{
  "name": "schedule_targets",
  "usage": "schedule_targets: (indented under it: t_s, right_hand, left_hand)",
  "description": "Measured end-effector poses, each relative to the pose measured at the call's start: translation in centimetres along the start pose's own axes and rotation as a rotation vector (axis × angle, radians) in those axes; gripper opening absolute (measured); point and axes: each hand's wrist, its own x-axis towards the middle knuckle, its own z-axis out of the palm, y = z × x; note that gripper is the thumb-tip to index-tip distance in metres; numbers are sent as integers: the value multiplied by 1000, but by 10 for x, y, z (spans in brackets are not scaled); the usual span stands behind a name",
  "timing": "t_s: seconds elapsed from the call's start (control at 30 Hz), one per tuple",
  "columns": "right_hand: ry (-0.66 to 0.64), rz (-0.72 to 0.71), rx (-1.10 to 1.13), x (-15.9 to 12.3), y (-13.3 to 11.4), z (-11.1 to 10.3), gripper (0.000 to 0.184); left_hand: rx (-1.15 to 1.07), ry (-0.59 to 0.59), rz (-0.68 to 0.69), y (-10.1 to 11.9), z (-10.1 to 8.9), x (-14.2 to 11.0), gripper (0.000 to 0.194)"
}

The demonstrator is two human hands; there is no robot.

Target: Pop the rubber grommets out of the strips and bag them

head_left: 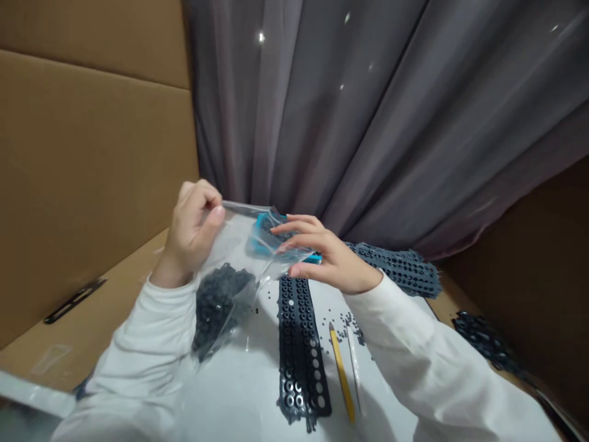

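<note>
My left hand (196, 230) pinches the top corner of a clear plastic zip bag (234, 258) between thumb and fingers. My right hand (322, 255) grips the bag's other side, fingers spread over a bright blue piece (264, 236) inside it. A clump of small dark rubber rings (218, 307) fills the bag's lower corner. Below my right hand, a black perforated strip (301, 350) lies on a white sheet (230, 399), with loose black bits (347, 331) next to it.
A yellow stick (343, 374) and a thin metal tool (354, 362) lie on the white sheet. A grey-blue perforated strip (396, 270) sits beyond my right hand. Cardboard panels (92, 153) stand at the left, and a grey curtain (368, 123) hangs behind.
</note>
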Motion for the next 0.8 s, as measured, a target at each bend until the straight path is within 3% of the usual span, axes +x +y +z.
schedule_targets:
  t_s: [0.13, 0.2, 0.3, 0.43, 0.5, 0.53, 0.63, 0.73, 0.8]
  right_hand:
    - [119, -29, -151, 3, 25, -22, 11]
    - [176, -27, -217, 18, 34, -37, 10]
    - [286, -57, -276, 46, 29, -67, 7]
    - [574, -190, -218, 60, -11, -93, 7]
    - [602, -248, -152, 56, -25, -87, 10]
    - [576, -253, -129, 53, -27, -79, 11]
    - [443, -189, -73, 42, -15, -46, 14]
    - [380, -99, 17, 37, 4, -26, 16]
    - [480, -39, 94, 38, 12, -27, 15]
  left_hand:
    - [123, -185, 65, -1, -2, 37, 28]
    - [187, -197, 56, -3, -9, 59, 30]
    - [308, -148, 57, 13, -34, 80, 32]
    - [390, 103, 165, 77, -69, 65, 23]
    - [422, 156, 238, 103, -75, 45, 19]
    - [384, 157, 339, 110, -73, 36, 19]
    - [306, 38, 445, 106, -60, 22, 20]
    - [298, -87, 324, 80, -52, 16, 27]
    - [202, -44, 178, 58, -52, 0, 30]
